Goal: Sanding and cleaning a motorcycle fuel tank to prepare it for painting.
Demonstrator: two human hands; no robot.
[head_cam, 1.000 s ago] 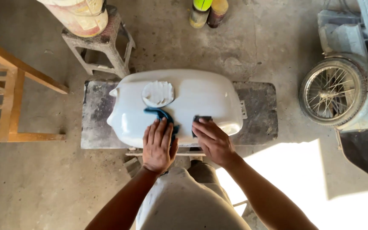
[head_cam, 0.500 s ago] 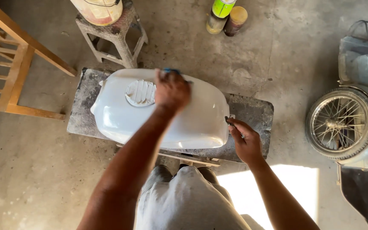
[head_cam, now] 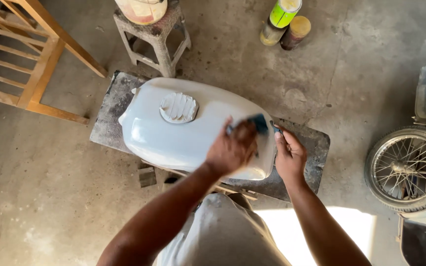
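Note:
A white, glossy motorcycle fuel tank (head_cam: 173,135) lies on a grey stone slab (head_cam: 109,116), its round filler opening (head_cam: 179,107) covered in white strips. My left hand (head_cam: 232,148) presses a blue sanding pad (head_cam: 260,122) onto the tank's top near its right end. My right hand (head_cam: 290,155) cups that same right end, fingers against the white surface and close to the blue pad. Part of the pad is hidden under my left fingers.
A small concrete stool (head_cam: 155,35) with a bucket (head_cam: 141,9) on it stands behind the tank. Two spray cans (head_cam: 283,22) lie at the back. A wooden frame (head_cam: 30,64) is at left, a spoked wheel (head_cam: 409,167) at right. Small blocks (head_cam: 147,176) sit under the slab.
My left hand has moved with the blue pad from the tank's far edge to its right end. My right hand stays at the right end. The view has shifted.

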